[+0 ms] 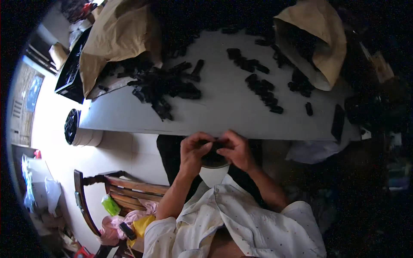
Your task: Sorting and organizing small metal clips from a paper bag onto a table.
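My left hand (195, 149) and my right hand (235, 149) meet at the table's near edge, fingers bent and pinched close together. Whatever sits between their fingertips is dark and too small to make out. Just below them, between my knees, stands a white bucket (214, 175) with a dark inside. On the grey table (215, 116) a large heap of small black plastic pieces (165, 86) lies to the left. Rows of similar black pieces (262, 90) lie to the right, and a single black piece (309, 109) rests apart from them.
Two brown paper sacks, one at the far left (120, 34) and one open at the far right (331, 51), stand on the table. A black crate (71, 81) and a white bin (88, 135) are left of it. A wooden chair (137, 185) holding cloths is at my left.
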A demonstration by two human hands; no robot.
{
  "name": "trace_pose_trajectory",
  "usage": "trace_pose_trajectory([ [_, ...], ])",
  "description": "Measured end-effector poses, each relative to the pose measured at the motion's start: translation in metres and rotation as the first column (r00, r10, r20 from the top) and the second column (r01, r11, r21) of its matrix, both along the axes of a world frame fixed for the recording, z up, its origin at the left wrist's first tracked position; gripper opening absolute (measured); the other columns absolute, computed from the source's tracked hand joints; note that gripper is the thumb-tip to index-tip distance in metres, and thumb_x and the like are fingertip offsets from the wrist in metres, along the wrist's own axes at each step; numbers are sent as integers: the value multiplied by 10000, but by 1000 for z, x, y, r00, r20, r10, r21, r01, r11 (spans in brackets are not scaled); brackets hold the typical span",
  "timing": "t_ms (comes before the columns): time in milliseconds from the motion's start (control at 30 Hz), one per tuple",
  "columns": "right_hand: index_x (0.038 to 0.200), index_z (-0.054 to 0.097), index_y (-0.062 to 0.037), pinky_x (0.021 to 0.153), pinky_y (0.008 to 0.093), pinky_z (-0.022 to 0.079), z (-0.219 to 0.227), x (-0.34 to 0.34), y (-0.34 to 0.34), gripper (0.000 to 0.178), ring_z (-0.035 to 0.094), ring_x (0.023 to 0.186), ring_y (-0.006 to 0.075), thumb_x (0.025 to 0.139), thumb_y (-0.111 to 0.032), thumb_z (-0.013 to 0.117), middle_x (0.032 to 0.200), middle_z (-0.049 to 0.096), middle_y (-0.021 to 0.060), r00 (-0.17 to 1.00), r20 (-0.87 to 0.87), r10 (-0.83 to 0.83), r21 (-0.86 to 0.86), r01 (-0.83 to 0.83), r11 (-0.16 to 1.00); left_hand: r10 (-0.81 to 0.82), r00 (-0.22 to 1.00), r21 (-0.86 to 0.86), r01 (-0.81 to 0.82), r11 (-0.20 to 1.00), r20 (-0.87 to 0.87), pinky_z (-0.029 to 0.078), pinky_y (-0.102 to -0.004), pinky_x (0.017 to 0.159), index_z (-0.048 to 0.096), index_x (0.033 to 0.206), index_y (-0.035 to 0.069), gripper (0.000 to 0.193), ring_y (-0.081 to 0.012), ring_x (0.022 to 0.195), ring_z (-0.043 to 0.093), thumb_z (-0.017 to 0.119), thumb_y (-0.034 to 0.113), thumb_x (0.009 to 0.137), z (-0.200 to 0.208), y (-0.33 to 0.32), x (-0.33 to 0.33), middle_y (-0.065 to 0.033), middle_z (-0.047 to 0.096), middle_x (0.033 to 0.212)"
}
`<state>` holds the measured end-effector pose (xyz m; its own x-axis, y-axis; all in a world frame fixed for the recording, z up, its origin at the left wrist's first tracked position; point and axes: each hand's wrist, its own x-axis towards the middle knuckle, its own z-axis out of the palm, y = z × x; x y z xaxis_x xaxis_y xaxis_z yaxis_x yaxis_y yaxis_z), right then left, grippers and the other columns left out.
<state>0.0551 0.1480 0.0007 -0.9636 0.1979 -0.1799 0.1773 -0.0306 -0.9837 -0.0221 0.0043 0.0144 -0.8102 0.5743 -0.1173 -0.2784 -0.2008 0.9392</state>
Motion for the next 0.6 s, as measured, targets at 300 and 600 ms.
trace_pose_trajectory([
  [300, 968, 577, -30, 662, 381, 480, 18, 21, 89, 290, 563, 850, 296, 698, -15, 680, 986, 518, 123, 884, -336, -326, 817, 446, 367, -10, 889, -348, -168, 922, -457, 435, -254, 675, 600, 947, 2, 207, -156, 740, 569, 558, -17, 745, -97, -20, 12, -84, 611, 807],
  [600, 1053, 507, -40, 671, 410, 454, -3, 27, 132, 365, 549, 882, 334, 725, -36, 668, 1032, 492, 126, 906, -308, -290, 907, 372, 199, -185, 318, -347, -589, 730, -930, 422, -393, 648, 605, 944, 80, 267, -301, 798, 498, 610, 10, 687, 1, 17, -64, -120, 489, 841],
])
